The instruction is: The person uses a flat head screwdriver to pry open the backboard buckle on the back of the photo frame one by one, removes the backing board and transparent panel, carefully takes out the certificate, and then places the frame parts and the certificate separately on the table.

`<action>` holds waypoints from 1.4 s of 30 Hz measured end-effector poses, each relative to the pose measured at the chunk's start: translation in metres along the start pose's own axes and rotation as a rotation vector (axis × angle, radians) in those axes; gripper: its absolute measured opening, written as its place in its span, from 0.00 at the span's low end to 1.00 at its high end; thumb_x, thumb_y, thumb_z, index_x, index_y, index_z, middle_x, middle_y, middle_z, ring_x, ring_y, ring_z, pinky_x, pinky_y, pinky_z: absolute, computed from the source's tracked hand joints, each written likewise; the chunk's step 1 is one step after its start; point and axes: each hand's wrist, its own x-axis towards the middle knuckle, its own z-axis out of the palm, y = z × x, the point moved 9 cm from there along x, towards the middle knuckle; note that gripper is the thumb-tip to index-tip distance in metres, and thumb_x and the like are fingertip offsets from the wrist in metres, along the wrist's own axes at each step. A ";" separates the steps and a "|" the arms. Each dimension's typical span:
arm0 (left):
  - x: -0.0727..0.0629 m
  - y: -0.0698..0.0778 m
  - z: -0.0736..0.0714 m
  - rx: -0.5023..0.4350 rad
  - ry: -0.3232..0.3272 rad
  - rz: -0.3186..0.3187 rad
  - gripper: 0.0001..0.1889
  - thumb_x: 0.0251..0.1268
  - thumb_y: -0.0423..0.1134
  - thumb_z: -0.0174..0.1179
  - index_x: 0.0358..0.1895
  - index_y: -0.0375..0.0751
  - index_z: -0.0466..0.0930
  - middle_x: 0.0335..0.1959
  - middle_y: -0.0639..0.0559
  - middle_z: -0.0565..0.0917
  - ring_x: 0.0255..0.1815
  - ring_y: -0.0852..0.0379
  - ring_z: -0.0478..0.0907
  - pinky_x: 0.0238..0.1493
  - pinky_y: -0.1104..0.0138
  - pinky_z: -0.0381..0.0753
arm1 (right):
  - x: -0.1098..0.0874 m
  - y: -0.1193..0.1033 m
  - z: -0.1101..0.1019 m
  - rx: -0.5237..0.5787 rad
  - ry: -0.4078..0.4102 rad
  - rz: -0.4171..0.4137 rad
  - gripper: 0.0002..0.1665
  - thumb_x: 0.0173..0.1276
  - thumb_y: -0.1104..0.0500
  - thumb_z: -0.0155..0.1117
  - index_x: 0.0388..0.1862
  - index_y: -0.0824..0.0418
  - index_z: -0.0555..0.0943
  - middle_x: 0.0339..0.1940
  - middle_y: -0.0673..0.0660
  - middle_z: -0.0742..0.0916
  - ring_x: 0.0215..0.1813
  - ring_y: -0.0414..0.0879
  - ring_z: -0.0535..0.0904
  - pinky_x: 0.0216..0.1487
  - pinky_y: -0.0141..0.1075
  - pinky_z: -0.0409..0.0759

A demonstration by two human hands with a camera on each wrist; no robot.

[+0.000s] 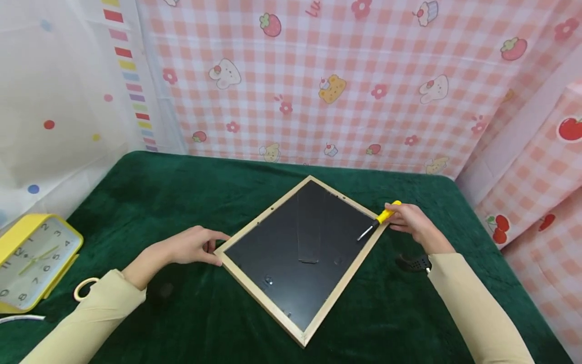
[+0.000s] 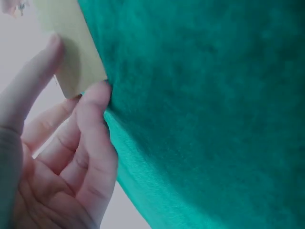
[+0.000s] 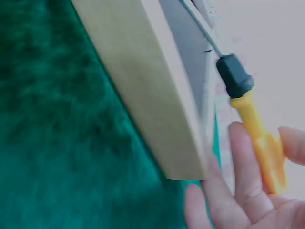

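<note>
Head view, left hand [image 1: 193,246] gripping frame [image 1: 261,296], right hand [image 1: 411,221] holding screwdriver [image 1: 384,216]

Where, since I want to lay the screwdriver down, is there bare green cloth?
Behind the framed board, the green cloth lies bare up to the pink checked curtain. More lies between the board's near right edge and the right sleeve, and between its near left edge and the left sleeve. Crowded: around the yellow clock, left hand and right hand.

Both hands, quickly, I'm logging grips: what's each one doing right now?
Left hand: pinching the wooden frame at one corner.
Right hand: holding the yellow screwdriver, other fingers by the opposite corner.
</note>
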 end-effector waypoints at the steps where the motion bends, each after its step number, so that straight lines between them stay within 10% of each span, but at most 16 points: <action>1: 0.001 -0.004 0.000 -0.045 -0.008 -0.014 0.30 0.52 0.48 0.62 0.55 0.34 0.70 0.19 0.60 0.75 0.18 0.63 0.71 0.22 0.69 0.71 | -0.005 0.001 -0.001 -0.025 -0.021 -0.005 0.32 0.65 0.47 0.52 0.55 0.73 0.63 0.30 0.49 0.82 0.38 0.42 0.79 0.50 0.42 0.70; 9: 0.007 -0.021 -0.010 -0.204 0.096 -0.064 0.23 0.58 0.36 0.58 0.56 0.28 0.67 0.23 0.53 0.79 0.21 0.59 0.76 0.21 0.68 0.76 | -0.034 0.014 -0.007 -0.146 -0.181 -0.044 0.32 0.67 0.47 0.50 0.52 0.76 0.63 0.33 0.55 0.82 0.40 0.47 0.79 0.45 0.41 0.73; 18: -0.003 -0.013 -0.006 -0.248 0.236 -0.218 0.31 0.55 0.40 0.61 0.56 0.21 0.62 0.27 0.49 0.79 0.20 0.58 0.75 0.22 0.67 0.75 | -0.018 0.013 -0.002 0.128 -0.144 -0.061 0.27 0.67 0.48 0.50 0.51 0.70 0.61 0.34 0.52 0.81 0.41 0.44 0.78 0.48 0.40 0.71; 26: 0.003 0.002 -0.005 -0.096 0.304 -0.187 0.34 0.52 0.45 0.62 0.54 0.20 0.63 0.31 0.46 0.78 0.30 0.56 0.75 0.29 0.64 0.73 | -0.018 0.018 0.005 0.089 -0.211 -0.022 0.29 0.69 0.52 0.48 0.55 0.76 0.60 0.34 0.54 0.81 0.38 0.44 0.78 0.44 0.38 0.74; 42: 0.053 -0.008 -0.015 -0.105 0.238 -0.149 0.32 0.61 0.40 0.56 0.62 0.24 0.54 0.46 0.34 0.74 0.40 0.46 0.76 0.36 0.60 0.75 | -0.065 0.037 0.022 -0.080 -0.541 -0.054 0.18 0.68 0.57 0.49 0.43 0.74 0.68 0.29 0.59 0.82 0.31 0.48 0.80 0.37 0.40 0.77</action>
